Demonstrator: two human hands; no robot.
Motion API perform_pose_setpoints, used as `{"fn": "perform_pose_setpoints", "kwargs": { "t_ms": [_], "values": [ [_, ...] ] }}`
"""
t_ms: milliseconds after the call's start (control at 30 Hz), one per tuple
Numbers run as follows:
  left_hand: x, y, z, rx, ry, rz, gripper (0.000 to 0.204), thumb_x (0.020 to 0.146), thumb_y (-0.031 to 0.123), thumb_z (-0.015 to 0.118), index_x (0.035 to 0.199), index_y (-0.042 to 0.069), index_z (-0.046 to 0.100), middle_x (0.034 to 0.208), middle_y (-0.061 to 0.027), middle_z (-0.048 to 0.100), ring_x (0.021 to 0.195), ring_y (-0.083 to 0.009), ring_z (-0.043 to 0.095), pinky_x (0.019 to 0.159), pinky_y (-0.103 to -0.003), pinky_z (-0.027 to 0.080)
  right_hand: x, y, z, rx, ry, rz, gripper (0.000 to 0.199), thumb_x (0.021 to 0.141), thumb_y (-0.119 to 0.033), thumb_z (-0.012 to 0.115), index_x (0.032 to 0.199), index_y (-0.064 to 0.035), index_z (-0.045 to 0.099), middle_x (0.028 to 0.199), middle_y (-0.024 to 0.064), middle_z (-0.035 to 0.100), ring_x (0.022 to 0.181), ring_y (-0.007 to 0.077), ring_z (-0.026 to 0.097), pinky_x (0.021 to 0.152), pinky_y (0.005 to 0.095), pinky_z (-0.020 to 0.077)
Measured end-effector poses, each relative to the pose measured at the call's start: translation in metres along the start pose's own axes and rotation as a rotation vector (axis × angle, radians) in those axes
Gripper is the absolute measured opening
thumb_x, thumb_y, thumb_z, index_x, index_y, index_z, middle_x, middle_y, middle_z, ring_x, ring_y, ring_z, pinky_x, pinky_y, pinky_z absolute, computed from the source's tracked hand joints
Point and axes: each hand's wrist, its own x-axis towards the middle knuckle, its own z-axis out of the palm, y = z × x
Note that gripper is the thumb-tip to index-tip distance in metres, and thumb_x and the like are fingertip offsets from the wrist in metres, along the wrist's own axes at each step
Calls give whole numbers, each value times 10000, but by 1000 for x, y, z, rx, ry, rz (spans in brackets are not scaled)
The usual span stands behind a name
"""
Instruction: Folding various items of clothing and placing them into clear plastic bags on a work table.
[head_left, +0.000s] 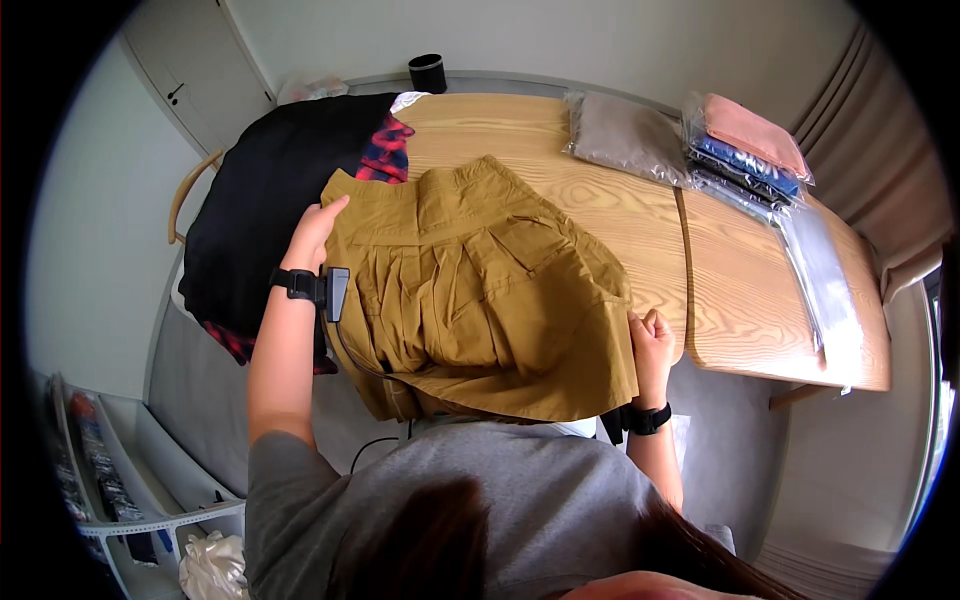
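Observation:
A mustard-brown pleated skirt (pixel 450 290) is spread in front of me, its waistband lying on the wooden table (pixel 490 125) and its lower part hanging over the near edge. My left hand (pixel 318 228) grips the skirt's left side close to the waistband, thumb on top and the other fingers hidden. At the hem on the right, my right hand (pixel 652 340) is closed with the cloth's edge pinched in it. Both wrists wear black straps, and a small grey device with a cable sits at the left one.
Dark clothes (pixel 270 190) with a red plaid piece (pixel 388 150) lie at the table's left. A bagged taupe garment (pixel 630 135), stacked bagged clothes (pixel 745 150) and clear plastic bags (pixel 822 290) occupy the right. A black bin (pixel 427 74) stands behind; shelving (pixel 165 450) is at lower left.

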Motion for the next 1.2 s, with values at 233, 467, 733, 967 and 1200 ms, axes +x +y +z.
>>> {"fn": "perform_pose_setpoints", "kwargs": {
  "t_ms": [233,467,733,967,1200],
  "values": [
    [-24,39,81,-394,-390,-26,305,916,179,555,1175,18,544,1118,-99,617,970,-228,611,810,-388,513,-32,-7,9,-19,-199,-73,285,834,-128,682,1021,-42,485,600,-48,424,545,34,358,494,207,293],
    [-113,104,169,-319,-794,332,397,839,23,537,1236,26,522,978,-112,616,887,-222,591,790,-324,476,-75,-17,-4,-352,-379,155,583,799,-40,657,1327,-41,412,661,44,594,594,91,530,589,242,448],
    [-290,191,276,-584,-1638,302,234,924,138,537,1121,17,569,1025,-33,639,907,-120,603,827,-267,482,-119,-38,-68,-365,-223,194,619,882,-226,638,1376,-27,323,762,73,631,691,124,587,637,266,474],
    [-408,192,317,-614,-2251,211,309,951,225,504,1139,-19,516,976,-39,606,860,-116,564,778,-259,464,-190,-46,-144,-145,265,-58,934,835,-200,691,1477,-96,21,1288,169,478,1056,203,543,809,298,481],
    [-417,135,327,-129,-2000,717,349,927,240,559,1149,-29,571,1009,-19,640,912,-76,567,843,-233,423,-250,-46,-199,-342,672,185,760,873,-143,606,1460,-64,129,1372,176,407,1131,217,522,926,325,447]
  ]
}}
